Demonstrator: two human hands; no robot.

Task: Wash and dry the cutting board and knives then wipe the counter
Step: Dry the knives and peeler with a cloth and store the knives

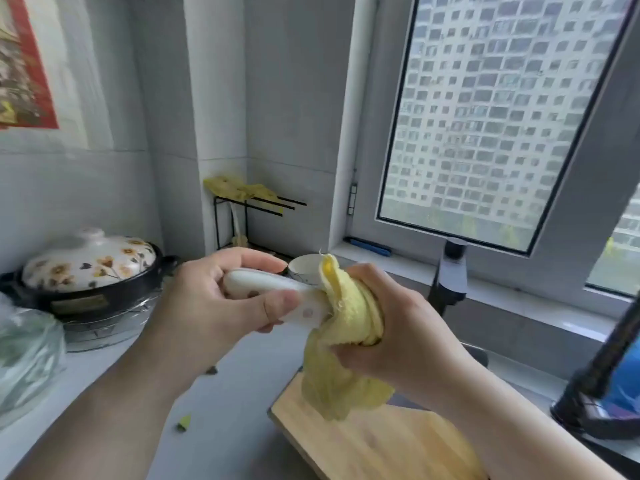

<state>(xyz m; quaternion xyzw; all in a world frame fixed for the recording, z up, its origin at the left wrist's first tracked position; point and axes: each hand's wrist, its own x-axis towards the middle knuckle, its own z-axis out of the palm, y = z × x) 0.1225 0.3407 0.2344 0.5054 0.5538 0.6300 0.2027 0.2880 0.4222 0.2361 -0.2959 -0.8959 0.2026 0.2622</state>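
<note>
Step in hand: drying a knife. The left hand (pixel 221 299) is curled round the white handle of the knife (pixel 277 289), thumb laid along its near side, holding it level above the counter (pixel 225 393). The right hand (pixel 391 323) is clenched on a yellow cloth (pixel 346 327) bunched round the blade; the blade itself is hidden inside the folds, so its edge direction cannot be told. The cutting board (pixel 381 445) lies flat below the hands, at the counter's right side, with the cloth's loose tail hanging just above it. Whether the board is already dry cannot be judged. A green scrap (pixel 184 423) sits on the counter left of the board — the wiping appears not yet done. Next move, as judged: draw the cloth off toward the tip, fingers kept on the blade's flat sides, then set the knife down clear of the board.
</note>
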